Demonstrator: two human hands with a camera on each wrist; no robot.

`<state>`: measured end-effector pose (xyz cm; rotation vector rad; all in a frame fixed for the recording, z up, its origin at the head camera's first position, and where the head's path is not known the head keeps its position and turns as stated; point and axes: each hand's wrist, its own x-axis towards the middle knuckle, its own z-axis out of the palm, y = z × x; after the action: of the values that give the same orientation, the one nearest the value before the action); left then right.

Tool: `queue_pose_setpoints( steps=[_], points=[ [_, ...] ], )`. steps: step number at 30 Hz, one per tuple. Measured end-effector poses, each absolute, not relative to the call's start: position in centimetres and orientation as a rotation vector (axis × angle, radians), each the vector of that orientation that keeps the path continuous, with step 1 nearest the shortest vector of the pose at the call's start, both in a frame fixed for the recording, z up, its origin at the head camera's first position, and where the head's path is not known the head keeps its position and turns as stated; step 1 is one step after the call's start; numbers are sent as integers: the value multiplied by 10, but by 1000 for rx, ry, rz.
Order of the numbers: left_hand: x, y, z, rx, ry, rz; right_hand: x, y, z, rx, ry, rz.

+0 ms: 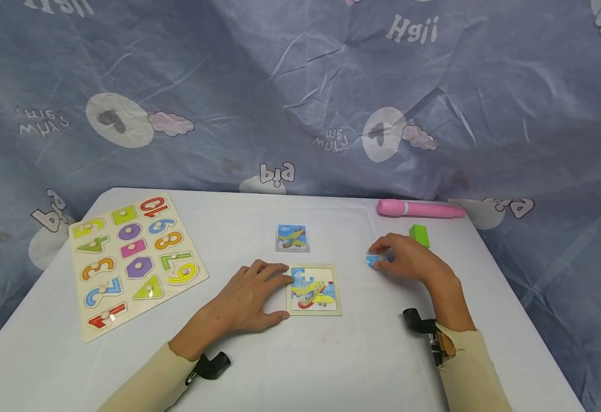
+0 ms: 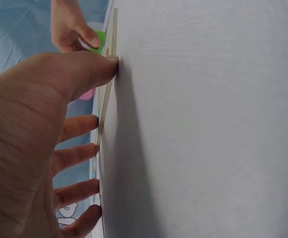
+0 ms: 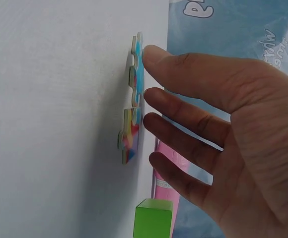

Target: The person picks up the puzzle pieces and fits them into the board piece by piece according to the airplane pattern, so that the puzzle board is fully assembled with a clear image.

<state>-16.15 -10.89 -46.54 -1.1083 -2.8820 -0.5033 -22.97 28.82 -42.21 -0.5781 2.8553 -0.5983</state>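
A small wooden jigsaw tray (image 1: 338,300) lies at the middle of the table, partly filled with pieces of a yellow airplane picture, with white gaps along its upper part. My left hand (image 1: 251,294) rests at its left side, thumb near the lower corner and index finger at the upper edge, fingers spread. To the right, my right hand (image 1: 411,258) hovers over loose jigsaw pieces. In the right wrist view the thumb tip is right at a blue piece (image 3: 140,77), fingers stretched out beside a multicoloured piece (image 3: 130,133). My palm partly hides these pieces in the head view.
Behind the tray lies a small airplane picture (image 1: 292,238). A number-and-shape peg board (image 1: 120,269) takes up the left side. A green block (image 1: 419,235) and a pink pen-shaped stick (image 1: 421,209) lie beyond my right hand. Patterned cloth (image 1: 300,86) hangs behind the table.
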Motion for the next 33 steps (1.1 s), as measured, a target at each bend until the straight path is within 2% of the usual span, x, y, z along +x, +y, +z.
queue_pose_setpoints(
  steps=[33],
  points=[
    [-161,-111,-464,-1118,-2872,-517,-233,287,-431,-671,2862,-634]
  ],
)
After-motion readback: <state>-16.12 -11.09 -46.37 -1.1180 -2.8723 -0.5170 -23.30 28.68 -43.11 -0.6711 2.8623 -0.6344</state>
